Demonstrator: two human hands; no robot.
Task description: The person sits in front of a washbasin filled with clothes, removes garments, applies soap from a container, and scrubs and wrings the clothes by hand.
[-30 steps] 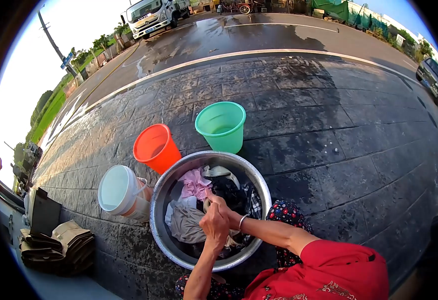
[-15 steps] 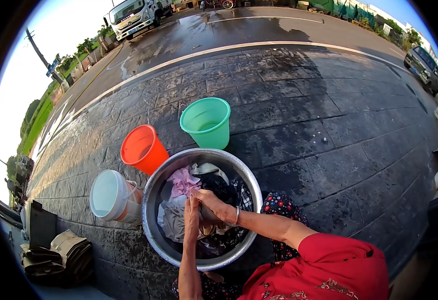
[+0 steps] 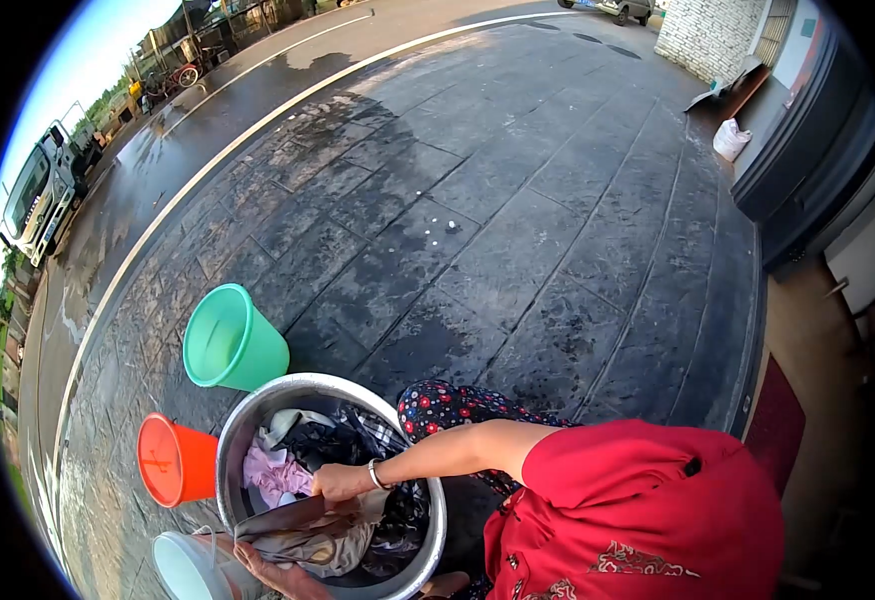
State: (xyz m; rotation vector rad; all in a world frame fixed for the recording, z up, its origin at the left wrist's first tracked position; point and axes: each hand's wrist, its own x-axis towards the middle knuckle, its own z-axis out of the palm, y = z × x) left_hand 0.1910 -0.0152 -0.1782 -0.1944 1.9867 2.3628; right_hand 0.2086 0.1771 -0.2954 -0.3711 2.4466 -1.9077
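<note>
A large metal basin (image 3: 436, 520) holds wet clothes, among them a pink cloth (image 3: 276, 472), black ones and a beige one. My right hand (image 3: 343, 482), with a bracelet at the wrist, is closed on a brownish-grey cloth (image 3: 293, 516) over the basin. That cloth stretches toward the near left rim, where my left hand (image 3: 280, 575) has its fingers against the cloth's other end, seemingly gripping it. Outside the basin, a green bucket (image 3: 258, 350), a red bucket (image 3: 193, 462) and a pale bucket (image 3: 220, 570) stand around its far and left sides.
Dark paving (image 3: 518, 250) surrounds the basin, with small white bits on it. A road with a truck (image 3: 46, 195) lies at the upper left. At the right are a doorway step, a white sack (image 3: 731, 140) and a brick wall (image 3: 708, 40).
The view has turned right, so the basin and buckets appear lower and farther left. My hands, together before, are now apart with cloth stretched between them.
</note>
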